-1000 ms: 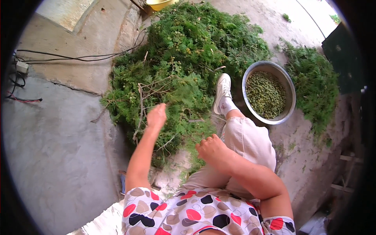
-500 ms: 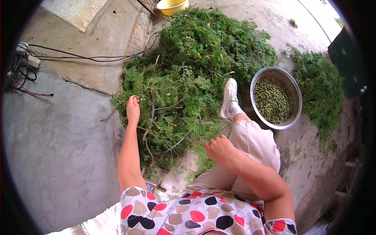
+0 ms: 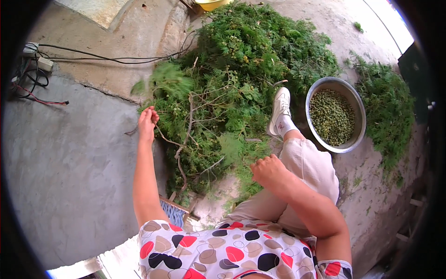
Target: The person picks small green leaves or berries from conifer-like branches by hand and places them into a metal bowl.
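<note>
Left hand (image 3: 147,123) beside feathery green, cone-dotted branches (image 3: 244,63)

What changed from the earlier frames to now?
The left hand moved left, from over the branch pile to its left edge. A blurred green sprig now shows just beyond it; whether it was gripped or let go is unclear. The camera view shifted, so fixed things sit further right. Unchanged: right hand near the knee, shoe by the pile, metal bowl in place.
</note>
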The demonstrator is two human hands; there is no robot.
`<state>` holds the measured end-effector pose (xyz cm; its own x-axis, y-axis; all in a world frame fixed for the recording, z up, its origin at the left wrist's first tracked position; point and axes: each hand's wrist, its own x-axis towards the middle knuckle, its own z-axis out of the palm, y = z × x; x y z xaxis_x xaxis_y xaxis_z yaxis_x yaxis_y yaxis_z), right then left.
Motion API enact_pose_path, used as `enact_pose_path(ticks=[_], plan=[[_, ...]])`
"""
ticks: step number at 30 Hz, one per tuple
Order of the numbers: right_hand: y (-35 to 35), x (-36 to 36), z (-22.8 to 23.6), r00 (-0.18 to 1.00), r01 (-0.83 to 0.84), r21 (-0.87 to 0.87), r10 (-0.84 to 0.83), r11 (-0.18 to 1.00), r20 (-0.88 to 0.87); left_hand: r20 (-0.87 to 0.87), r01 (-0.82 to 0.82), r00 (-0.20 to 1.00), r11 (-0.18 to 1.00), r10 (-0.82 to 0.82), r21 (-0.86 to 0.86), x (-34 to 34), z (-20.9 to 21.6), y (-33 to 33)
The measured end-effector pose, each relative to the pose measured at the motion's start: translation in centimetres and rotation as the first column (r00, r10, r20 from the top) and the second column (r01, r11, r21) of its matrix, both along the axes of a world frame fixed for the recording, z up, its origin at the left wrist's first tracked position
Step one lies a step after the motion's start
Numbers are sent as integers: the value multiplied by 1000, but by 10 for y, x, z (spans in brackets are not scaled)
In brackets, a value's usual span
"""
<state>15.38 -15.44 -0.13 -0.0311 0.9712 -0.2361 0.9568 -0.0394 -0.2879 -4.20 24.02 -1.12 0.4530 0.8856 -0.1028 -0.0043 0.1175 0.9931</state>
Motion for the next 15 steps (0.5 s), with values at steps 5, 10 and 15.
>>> enact_pose_path(ticks=[5, 10, 15], plan=[[3, 0, 0, 999, -3, -107, 7, 994, 37, 127, -252, 960, 968, 251, -5, -73, 0, -6], [3, -2, -1, 999, 16, -105, -13, 994, 35, 81, -485, 870, 874, 487, -46, -170, -45, -34], [1, -2, -8, 999, 25, -83, -22, 996, 33, 73, -617, 729, 699, 681, -360, -251, -133, -75]])
